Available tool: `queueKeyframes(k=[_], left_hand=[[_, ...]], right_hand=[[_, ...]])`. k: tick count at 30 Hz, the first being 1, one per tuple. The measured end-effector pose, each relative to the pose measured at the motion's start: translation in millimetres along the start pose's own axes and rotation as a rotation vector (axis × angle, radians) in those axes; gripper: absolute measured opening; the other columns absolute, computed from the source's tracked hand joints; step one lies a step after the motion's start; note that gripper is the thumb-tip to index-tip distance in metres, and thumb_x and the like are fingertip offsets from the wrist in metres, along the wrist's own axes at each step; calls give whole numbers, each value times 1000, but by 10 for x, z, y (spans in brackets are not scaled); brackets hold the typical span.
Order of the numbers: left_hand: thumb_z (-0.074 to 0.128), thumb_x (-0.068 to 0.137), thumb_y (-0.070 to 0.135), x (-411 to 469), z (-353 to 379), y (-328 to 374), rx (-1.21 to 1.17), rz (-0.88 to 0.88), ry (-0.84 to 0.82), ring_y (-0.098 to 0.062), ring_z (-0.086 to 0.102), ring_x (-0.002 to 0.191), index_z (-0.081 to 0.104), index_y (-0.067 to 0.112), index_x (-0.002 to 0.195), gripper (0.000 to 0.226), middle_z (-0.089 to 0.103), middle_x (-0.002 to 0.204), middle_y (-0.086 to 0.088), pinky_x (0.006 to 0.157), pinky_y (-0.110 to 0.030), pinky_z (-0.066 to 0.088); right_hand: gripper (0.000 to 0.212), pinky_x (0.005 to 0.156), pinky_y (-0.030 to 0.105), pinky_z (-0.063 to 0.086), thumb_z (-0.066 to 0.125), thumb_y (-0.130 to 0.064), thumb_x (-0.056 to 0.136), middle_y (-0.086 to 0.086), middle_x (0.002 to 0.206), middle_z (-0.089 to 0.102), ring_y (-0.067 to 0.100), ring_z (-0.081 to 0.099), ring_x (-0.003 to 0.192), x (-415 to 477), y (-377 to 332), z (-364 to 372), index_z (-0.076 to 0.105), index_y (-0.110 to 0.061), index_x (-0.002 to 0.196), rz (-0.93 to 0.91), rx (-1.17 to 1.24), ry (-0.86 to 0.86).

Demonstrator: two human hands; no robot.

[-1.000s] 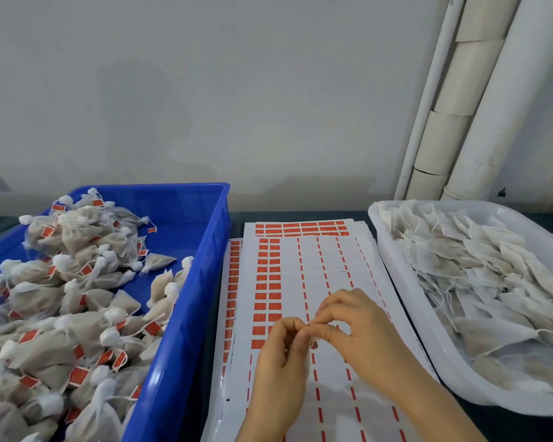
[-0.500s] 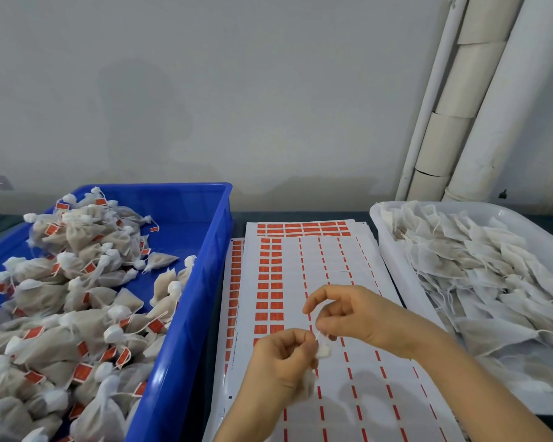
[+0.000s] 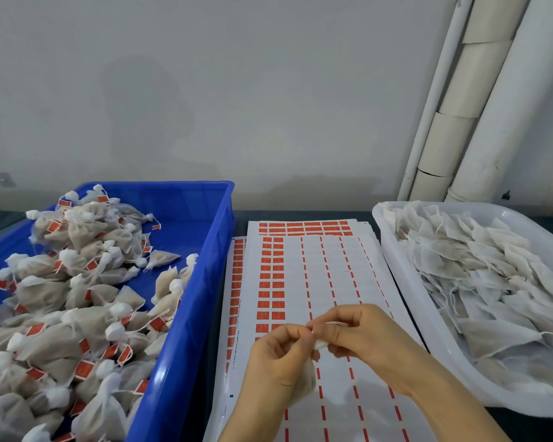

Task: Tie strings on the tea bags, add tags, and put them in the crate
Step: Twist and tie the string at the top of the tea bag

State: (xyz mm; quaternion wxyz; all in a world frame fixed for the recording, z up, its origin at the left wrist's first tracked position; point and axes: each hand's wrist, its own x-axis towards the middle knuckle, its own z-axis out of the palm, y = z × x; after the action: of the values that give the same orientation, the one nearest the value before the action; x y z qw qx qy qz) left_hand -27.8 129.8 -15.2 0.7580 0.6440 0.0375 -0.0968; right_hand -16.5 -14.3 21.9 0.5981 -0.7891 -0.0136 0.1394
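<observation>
At 6 o'clock left hand [image 3: 278,362] is gripping the tea bag [image 3: 307,376] steady while right hand [image 3: 361,334] is pinching its string [image 3: 332,323], presumably tying; blue crate [image 3: 205,275] is sitting close at 9 o'clock for drop-off.

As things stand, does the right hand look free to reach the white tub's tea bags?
Probably not yet: the right hand pinches the top of the tea bag held by the left hand. The path looks free; the open white tub sits beside it.
</observation>
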Motion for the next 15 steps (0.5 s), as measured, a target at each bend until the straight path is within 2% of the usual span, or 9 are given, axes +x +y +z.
queueKeyframes(k=[2,5,6,8,11,13,15], left_hand=[[57,90,9,-9,6,-23,0,-18,12,-6,63,65,71,19,59,36,66,63,-1,75,-23,44],[55,91,14,2,12,-35,-79,-68,18,-13,62,75,73,19,57,38,67,66,-2,89,-33,40],[55,90,17,3,19,-24,-113,-82,13,-11,62,71,72,18,55,39,65,63,-2,91,-36,38],[55,85,29,-5,37,7,-136,-87,2,-6,61,56,70,17,48,42,60,52,-1,88,-34,38],[53,69,42,-29,46,43,-177,-103,-22,-7,57,49,69,17,46,38,57,48,0,82,-28,39],[55,69,42,-19,40,16,-228,-152,-3,-8,50,45,69,16,47,37,53,45,-2,77,-27,39],[56,76,41,-19,48,-4,-255,-178,-23,-7,42,42,67,15,45,41,47,43,-3,68,-24,38]], right_hand=[[7,64,14,47,68,-25,82,-10,75,70,4,62,66,7,-14,-10,74,-26,79,-17,-49,5],[8,66,15,48,67,-23,83,-9,76,70,5,64,70,17,-48,-19,73,-24,78,-32,-35,-14],[9,67,15,48,66,-22,84,-9,75,70,6,64,69,27,-60,-21,72,-24,78,-37,-23,-6],[10,66,15,48,64,-22,85,-10,72,69,4,63,66,45,-83,-24,70,-24,78,-55,-37,22],[10,64,13,47,61,-24,87,-13,72,69,1,62,66,51,-109,-23,68,-24,80,-88,-92,42],[11,68,15,48,60,-23,89,-12,74,69,2,63,71,43,-117,-22,66,-25,79,-103,-114,54],[13,78,23,50,58,-20,90,-9,75,68,8,65,80,41,-116,-8,64,-24,78,-112,-120,70]])
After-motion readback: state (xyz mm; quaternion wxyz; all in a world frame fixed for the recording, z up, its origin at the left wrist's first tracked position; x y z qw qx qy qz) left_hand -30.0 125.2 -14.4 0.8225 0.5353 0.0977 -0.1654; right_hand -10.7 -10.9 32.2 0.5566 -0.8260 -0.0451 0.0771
